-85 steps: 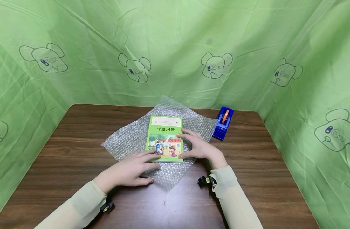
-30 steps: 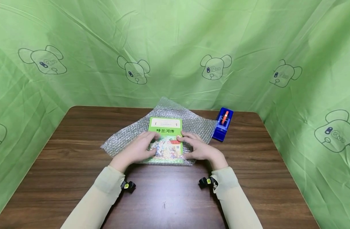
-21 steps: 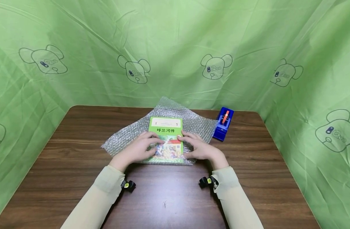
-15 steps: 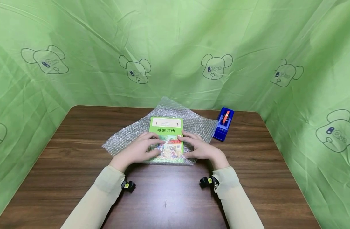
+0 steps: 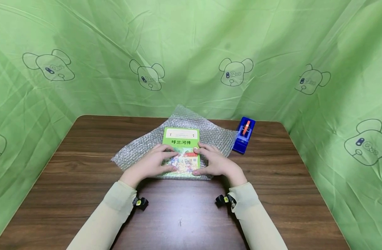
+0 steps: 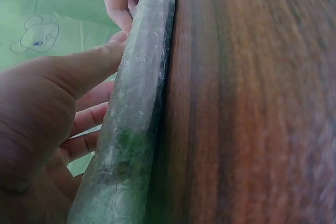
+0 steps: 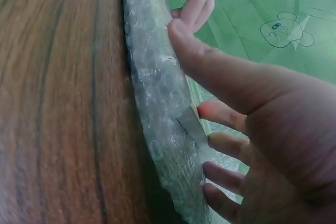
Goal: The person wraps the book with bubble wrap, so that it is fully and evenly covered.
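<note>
A green picture-cover book (image 5: pixel 182 142) lies on a sheet of bubble wrap (image 5: pixel 144 147) in the head view. The sheet's near corner is folded over the book's lower part, which shows through it. My left hand (image 5: pixel 148 163) rests on the fold from the left, fingers stretched over the cover and thumb low on the flap. My right hand (image 5: pixel 220 163) sits along the book's right edge, fingers against its side and thumb pressing the flap. In the right wrist view, a pale corner of the book (image 7: pixel 194 127) peeks from the bubble wrap (image 7: pixel 152 77).
A blue tape dispenser (image 5: pixel 243 135) with an orange roll stands right of the sheet, touching or nearly touching its right corner. The brown wooden table (image 5: pixel 184 222) is bounded behind and at both sides by a green curtain (image 5: pixel 191 41) with printed animal heads.
The wrap's near corner, flat earlier, has been folded up over the book. My left hand has moved up and right onto it. Lately my right thumb has shifted left onto the flap.
</note>
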Available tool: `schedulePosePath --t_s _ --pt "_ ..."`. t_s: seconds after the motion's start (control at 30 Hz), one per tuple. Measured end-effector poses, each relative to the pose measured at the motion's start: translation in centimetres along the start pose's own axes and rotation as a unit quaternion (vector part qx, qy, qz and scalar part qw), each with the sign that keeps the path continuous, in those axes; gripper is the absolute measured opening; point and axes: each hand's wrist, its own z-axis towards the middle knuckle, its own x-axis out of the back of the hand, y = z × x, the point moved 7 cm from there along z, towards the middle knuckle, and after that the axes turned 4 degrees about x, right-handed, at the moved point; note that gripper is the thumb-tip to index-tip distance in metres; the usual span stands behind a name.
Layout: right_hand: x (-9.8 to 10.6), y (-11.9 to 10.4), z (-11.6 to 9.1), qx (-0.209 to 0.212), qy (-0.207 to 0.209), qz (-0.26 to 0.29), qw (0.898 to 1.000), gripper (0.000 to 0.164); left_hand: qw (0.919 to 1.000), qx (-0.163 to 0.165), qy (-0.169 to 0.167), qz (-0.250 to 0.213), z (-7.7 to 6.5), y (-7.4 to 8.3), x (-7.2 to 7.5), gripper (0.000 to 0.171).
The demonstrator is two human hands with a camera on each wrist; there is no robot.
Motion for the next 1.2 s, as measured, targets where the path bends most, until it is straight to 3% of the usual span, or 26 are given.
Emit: schedulePosePath --t_s 0.27,0.53,0.7,0.9,1.1,1.2 --pt "0.1 -0.2 0.0 0.001 0.013 0.002 1.000 0.096 0.9999 0.009 -0.005 -0.010 0.1 -0.2 -0.2 0.064" --pt "0.4 -1.2 0.3 0.023 0.031 -0.034 0.999 0.094 0.9999 0.008 -0.005 -0.011 0.1 -0.4 -0.3 0.064" --pt "0.4 -2.2 0.3 0.055 0.017 -0.036 0.998 0.083 0.9998 0.009 -0.005 -0.015 0.0 -0.2 -0.2 0.062" --pt "0.3 -1.9 0.3 0.050 0.008 -0.015 0.999 0.079 0.9997 0.008 -0.020 -0.013 0.2 -0.2 -0.1 0.057" --pt "-0.1 -1.4 0.3 0.035 0.009 0.002 0.999 0.079 0.9966 0.028 -0.045 -0.063 0.7 -1.5 0.5 0.063" --pt "-0.2 -1.3 0.3 0.032 0.009 0.004 0.999 0.080 0.9920 0.062 -0.027 -0.107 1.7 -3.1 1.4 0.066"
